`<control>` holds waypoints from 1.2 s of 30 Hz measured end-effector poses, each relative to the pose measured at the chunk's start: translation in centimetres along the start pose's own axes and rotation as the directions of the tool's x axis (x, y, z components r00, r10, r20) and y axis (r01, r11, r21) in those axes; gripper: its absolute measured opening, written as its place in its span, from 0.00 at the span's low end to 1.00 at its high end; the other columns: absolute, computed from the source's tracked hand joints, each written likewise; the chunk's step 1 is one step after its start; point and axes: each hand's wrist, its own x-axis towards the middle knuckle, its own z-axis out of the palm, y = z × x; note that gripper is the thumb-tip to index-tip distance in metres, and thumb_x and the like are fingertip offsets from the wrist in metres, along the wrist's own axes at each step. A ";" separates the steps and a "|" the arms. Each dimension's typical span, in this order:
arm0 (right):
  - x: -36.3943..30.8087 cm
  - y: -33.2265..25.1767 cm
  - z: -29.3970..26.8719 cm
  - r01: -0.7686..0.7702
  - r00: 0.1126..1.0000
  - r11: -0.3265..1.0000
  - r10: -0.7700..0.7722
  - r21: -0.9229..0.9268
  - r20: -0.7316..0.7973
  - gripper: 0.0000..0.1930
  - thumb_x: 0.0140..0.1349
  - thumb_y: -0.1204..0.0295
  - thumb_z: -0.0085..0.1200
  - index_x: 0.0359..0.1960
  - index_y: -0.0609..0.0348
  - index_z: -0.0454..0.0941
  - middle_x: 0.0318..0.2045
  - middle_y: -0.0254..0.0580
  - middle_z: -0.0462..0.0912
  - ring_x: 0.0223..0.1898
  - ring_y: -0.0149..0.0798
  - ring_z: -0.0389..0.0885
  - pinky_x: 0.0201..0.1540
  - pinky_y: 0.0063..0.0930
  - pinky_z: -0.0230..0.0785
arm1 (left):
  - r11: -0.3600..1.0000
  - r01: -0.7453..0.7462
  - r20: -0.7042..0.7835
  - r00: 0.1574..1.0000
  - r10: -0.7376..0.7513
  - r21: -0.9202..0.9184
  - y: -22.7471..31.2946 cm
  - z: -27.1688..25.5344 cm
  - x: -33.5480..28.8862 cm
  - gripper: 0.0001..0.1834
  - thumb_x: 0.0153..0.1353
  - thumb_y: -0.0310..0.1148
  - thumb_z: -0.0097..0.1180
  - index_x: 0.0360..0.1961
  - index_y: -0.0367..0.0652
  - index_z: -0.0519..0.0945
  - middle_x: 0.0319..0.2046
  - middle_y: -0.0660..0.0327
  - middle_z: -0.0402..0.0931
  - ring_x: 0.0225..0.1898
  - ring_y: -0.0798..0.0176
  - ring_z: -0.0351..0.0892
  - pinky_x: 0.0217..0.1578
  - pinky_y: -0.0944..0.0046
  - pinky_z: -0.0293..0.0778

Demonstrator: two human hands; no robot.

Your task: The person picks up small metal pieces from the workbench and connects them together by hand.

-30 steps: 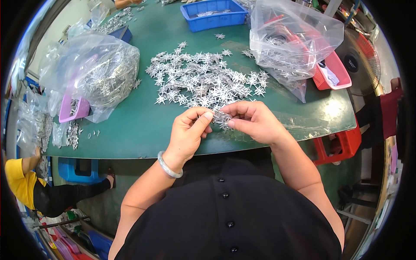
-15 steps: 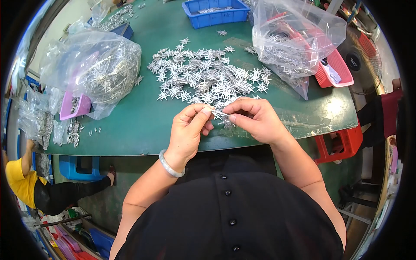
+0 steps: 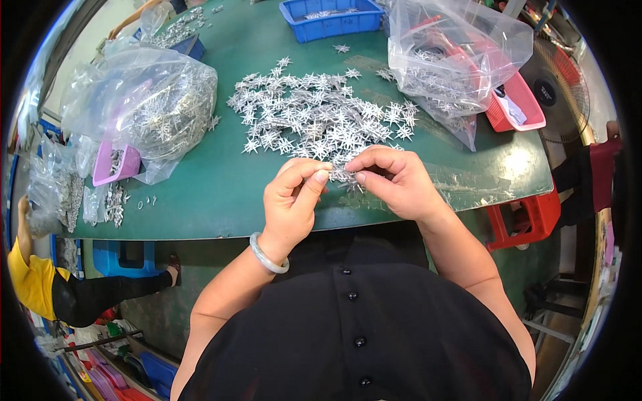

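Over the table's near edge, my left hand point(image 3: 289, 197) and my right hand point(image 3: 399, 186) meet almost fingertip to fingertip. Each is closed in a pinch of thumb and forefinger on a small silver spiky star-shaped piece point(image 3: 342, 175) between them. Its outline blends with similar pieces behind and below, so whether the hands share one piece or two is hard to tell. A pale bangle point(image 3: 269, 254) circles my left wrist. Just beyond my fingers spreads a loose pile of silver star-shaped pieces point(image 3: 314, 113).
On the green table point(image 3: 221, 200), clear plastic bags of pieces stand left point(image 3: 167, 107) and right point(image 3: 445, 73). A blue bin point(image 3: 332, 27) is at the back, a pink basket point(image 3: 521, 107) at right, a purple scoop-like container point(image 3: 115, 164) at left. A person in yellow point(image 3: 33, 284) is far left.
My hands stay near the same spot with small finger shifts; the left thumb has straightened upward. The person in yellow has raised an arm, and another arm now shows at the far left back.
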 end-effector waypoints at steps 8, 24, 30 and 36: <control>0.0 -0.1 0.1 0.204 0.978 0.961 -0.210 -0.188 -0.012 0.09 0.51 0.82 0.49 0.34 0.63 0.77 0.29 0.37 0.78 0.29 0.26 0.74 0.31 0.19 0.65 | 0.994 -0.108 0.022 0.994 0.107 0.031 -0.4 -0.3 0.0 0.07 0.60 0.25 0.49 0.37 0.37 0.77 0.34 0.61 0.72 0.26 0.73 0.72 0.25 0.77 0.67; -0.1 0.3 0.2 -0.170 0.985 0.950 0.165 0.261 0.040 0.09 0.54 0.80 0.51 0.37 0.66 0.76 0.27 0.31 0.77 0.27 0.18 0.71 0.29 0.14 0.64 | 0.996 0.003 0.012 1.000 -0.002 -0.085 -0.8 -0.1 -0.3 0.06 0.61 0.26 0.46 0.35 0.37 0.75 0.34 0.61 0.72 0.29 0.72 0.73 0.29 0.74 0.67; 0.0 0.5 0.2 -0.232 0.972 0.901 0.227 0.366 0.056 0.10 0.53 0.79 0.53 0.38 0.66 0.75 0.27 0.31 0.78 0.27 0.19 0.72 0.30 0.13 0.65 | 0.953 0.225 -0.051 0.969 -0.240 -0.203 -0.3 0.2 -0.5 0.04 0.59 0.29 0.51 0.33 0.40 0.75 0.28 0.67 0.72 0.27 0.75 0.70 0.26 0.76 0.66; 0.0 0.6 0.4 -0.245 0.968 0.885 0.243 0.395 0.058 0.09 0.53 0.80 0.53 0.38 0.65 0.76 0.26 0.31 0.77 0.26 0.20 0.72 0.30 0.13 0.65 | 0.918 0.294 -0.040 0.948 -0.316 -0.266 -0.2 0.2 -0.5 0.05 0.59 0.30 0.51 0.32 0.40 0.75 0.26 0.67 0.73 0.27 0.76 0.70 0.27 0.76 0.66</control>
